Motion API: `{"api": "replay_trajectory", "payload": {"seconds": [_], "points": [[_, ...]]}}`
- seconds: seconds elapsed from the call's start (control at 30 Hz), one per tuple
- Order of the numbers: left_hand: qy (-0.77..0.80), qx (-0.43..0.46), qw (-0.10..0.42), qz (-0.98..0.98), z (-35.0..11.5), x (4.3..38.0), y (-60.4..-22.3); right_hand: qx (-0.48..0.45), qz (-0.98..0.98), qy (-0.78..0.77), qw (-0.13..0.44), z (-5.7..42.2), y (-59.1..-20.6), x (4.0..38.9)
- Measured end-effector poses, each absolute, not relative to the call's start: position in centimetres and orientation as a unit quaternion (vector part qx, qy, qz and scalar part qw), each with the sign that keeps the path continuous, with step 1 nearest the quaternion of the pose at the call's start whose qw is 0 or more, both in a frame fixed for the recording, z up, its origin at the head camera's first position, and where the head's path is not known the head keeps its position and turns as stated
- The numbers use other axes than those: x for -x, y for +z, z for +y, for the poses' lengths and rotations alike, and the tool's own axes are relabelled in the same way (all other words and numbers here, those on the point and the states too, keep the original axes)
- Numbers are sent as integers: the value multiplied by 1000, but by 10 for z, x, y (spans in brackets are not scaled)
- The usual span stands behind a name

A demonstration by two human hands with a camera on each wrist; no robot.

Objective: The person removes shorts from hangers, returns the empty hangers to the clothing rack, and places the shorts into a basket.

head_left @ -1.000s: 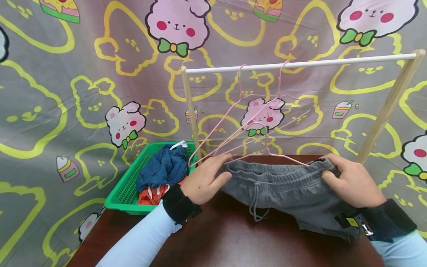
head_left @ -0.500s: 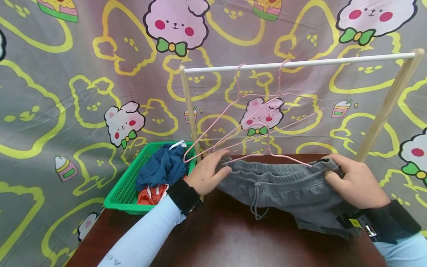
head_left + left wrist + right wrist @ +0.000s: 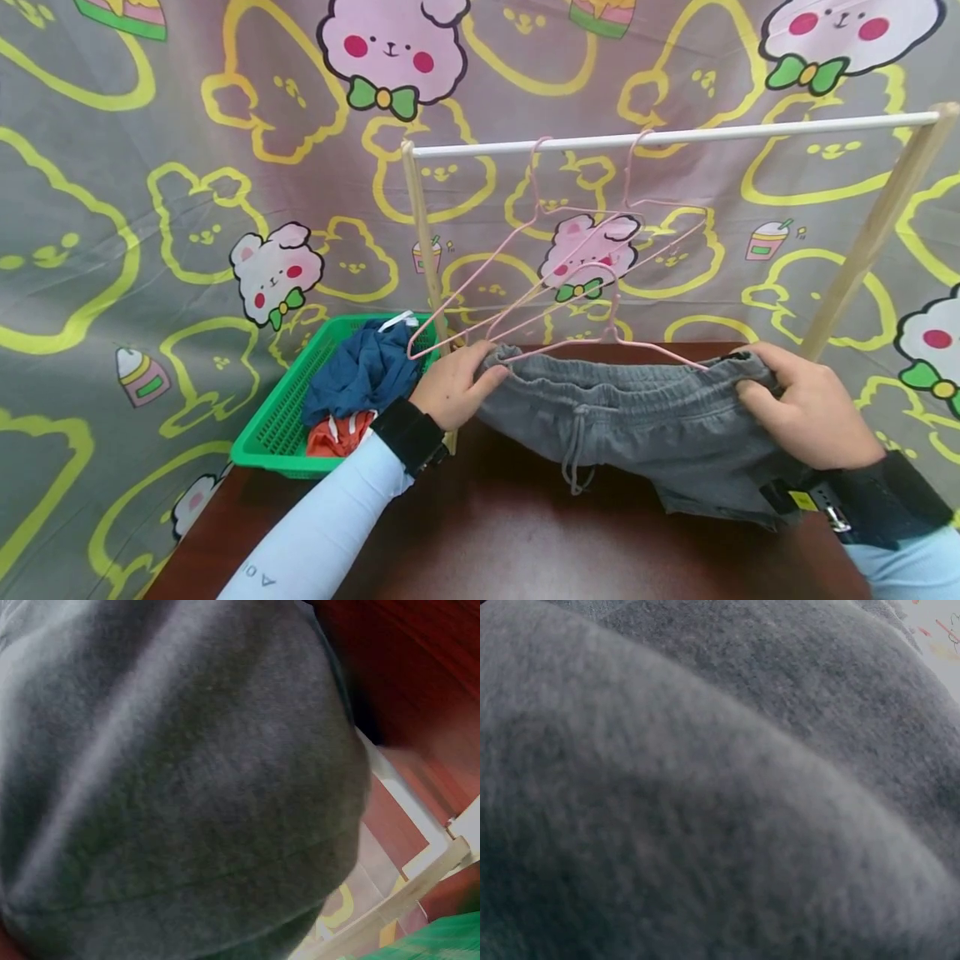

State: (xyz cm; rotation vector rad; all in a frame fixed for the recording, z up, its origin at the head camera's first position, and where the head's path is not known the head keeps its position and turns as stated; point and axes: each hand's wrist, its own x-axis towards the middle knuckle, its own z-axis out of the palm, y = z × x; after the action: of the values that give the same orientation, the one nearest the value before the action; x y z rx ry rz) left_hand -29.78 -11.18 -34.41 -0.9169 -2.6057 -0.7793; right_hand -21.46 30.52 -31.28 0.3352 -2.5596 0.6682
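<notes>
Grey drawstring shorts hang between my two hands, waistband up, above the dark red table. My left hand pinches the waistband's left end between thumb and fingers. At the other end my right hand grips the waistband, thumb in front. A pink wire hanger sits in the waist opening, its arms sloping down into both ends and its hook standing above. Grey cloth fills most of the left wrist view, and blurred grey fabric covers nearly all of the right wrist view.
Behind the shorts stands a rack with wooden posts and a white rail; two pink hangers hang from it. A green basket at left holds blue clothing and an orange garment. The table lies below.
The shorts' waistband is stretched slightly wider, my left hand having shifted left and my right hand right. The hanger inside has moved slightly right and its hook stands a little higher.
</notes>
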Motion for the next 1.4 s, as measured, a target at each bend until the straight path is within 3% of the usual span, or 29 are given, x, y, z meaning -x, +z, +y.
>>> {"api": "replay_trajectory", "payload": {"seconds": [0.37, 0.87, 1.4], "points": [[-233, 334, 182, -895, -108, 292, -342, -167, -936, 240, 198, 304, -310, 215], [-222, 340, 226, -886, -95, 278, -332, -178, -931, 227, 226, 296, -308, 209], [-218, 345, 231, -883, -75, 272, -325, -212, -923, 210, 244, 283, -311, 206]]}}
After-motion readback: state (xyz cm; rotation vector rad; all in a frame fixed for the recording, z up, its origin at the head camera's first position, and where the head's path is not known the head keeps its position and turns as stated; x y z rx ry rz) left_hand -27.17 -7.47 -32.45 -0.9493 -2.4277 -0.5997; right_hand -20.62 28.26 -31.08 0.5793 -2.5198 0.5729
